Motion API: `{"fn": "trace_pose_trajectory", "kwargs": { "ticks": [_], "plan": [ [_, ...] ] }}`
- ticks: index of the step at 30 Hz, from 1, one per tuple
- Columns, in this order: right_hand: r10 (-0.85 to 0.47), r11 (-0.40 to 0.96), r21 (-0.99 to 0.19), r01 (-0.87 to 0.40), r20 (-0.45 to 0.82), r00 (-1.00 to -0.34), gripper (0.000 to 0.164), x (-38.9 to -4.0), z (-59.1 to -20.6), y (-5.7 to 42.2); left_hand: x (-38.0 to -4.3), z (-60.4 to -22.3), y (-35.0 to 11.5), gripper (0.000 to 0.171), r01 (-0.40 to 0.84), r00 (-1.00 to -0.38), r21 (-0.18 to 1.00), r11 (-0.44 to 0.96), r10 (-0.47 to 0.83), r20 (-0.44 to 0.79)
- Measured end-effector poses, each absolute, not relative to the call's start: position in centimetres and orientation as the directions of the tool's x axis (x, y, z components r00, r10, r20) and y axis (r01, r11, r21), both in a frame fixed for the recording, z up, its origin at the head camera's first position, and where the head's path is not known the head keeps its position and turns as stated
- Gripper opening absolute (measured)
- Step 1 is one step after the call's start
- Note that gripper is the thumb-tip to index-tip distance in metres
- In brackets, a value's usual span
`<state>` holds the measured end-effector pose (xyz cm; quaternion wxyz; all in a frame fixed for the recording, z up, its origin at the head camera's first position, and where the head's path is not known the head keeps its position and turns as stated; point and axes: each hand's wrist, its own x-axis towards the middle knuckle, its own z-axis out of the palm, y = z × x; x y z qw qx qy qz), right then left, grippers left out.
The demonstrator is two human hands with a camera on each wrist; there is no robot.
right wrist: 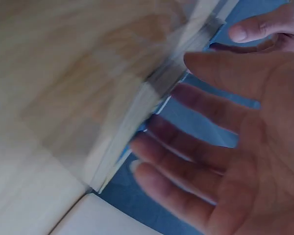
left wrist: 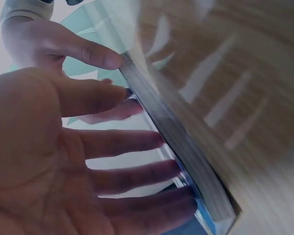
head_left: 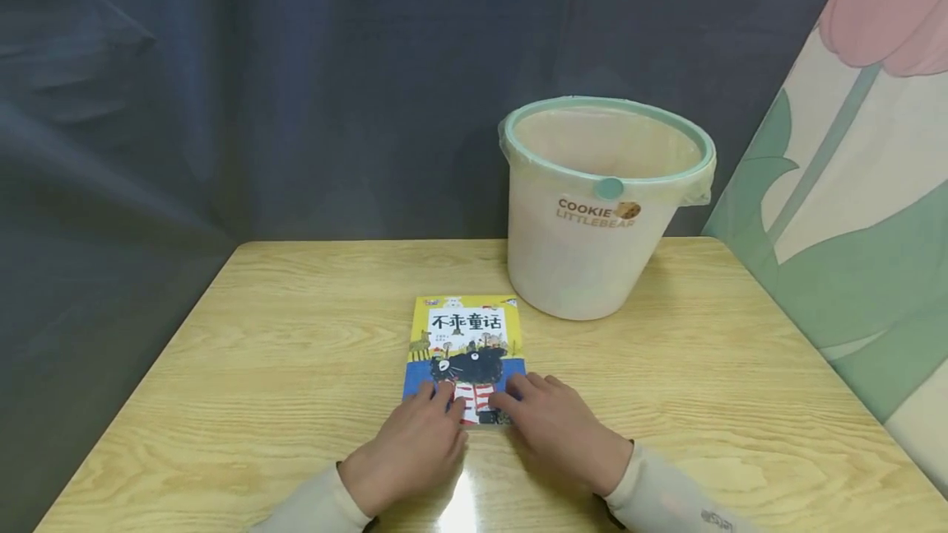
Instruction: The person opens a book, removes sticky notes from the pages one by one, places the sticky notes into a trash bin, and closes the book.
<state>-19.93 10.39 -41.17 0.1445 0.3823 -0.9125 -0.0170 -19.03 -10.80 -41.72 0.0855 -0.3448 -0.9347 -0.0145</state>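
A picture book (head_left: 467, 323) with a yellow and blue cover lies flat on the wooden table, a black animal in striped red and white trousers drawn on it. My left hand (head_left: 415, 444) rests its fingertips on the book's lower left part. On the lower right corner, the fingers of my right hand (head_left: 564, 434) touch the cover. In the left wrist view the fingers (left wrist: 122, 142) are fairly straight and spread along the book's thick page edge (left wrist: 174, 127). The right wrist view shows relaxed, spread fingers (right wrist: 191, 147) against the book; neither hand visibly grips it.
Behind the book to the right stands a white bucket (head_left: 578, 261) with a green rim and a clear liner folded over it. A dark curtain (head_left: 370, 89) hangs behind the table (head_left: 296, 336). A flower-patterned cloth (head_left: 852, 212) slopes along the right side.
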Motion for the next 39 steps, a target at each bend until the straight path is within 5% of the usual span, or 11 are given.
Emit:
{"fn": "trace_pose_trajectory", "kwargs": {
  "ticks": [6, 13, 24, 39],
  "plan": [
    [-0.648, 0.762, 0.198, -0.617, 0.256, -0.717, 0.029, -20.2, -41.1, 8.9, -20.2, -42.0, -9.7, 0.035, 0.611, -0.763, -0.051, 0.790, 0.604, 0.229],
    [-0.611, 0.782, 0.296, -0.548, 0.193, -0.768, 0.051, -21.7, -41.9, 7.4, -22.1, -42.3, -9.0, 0.037, 0.522, -0.819, -0.090, 0.848, 0.528, 0.225],
    [-0.542, 0.835, 0.166, -0.524, 0.091, -0.835, 0.063, -23.7, -41.2, 6.5, -24.1, -41.8, -8.9, 0.051, 0.437, -0.888, -0.013, 0.900, 0.433, 0.154],
    [-0.415, 0.900, 0.134, -0.415, -0.026, -0.909, 0.075, -25.0, -41.4, 4.2, -25.8, -41.6, -9.2, 0.052, 0.388, -0.918, 0.015, 0.921, 0.385, 0.092]
  ]
}}
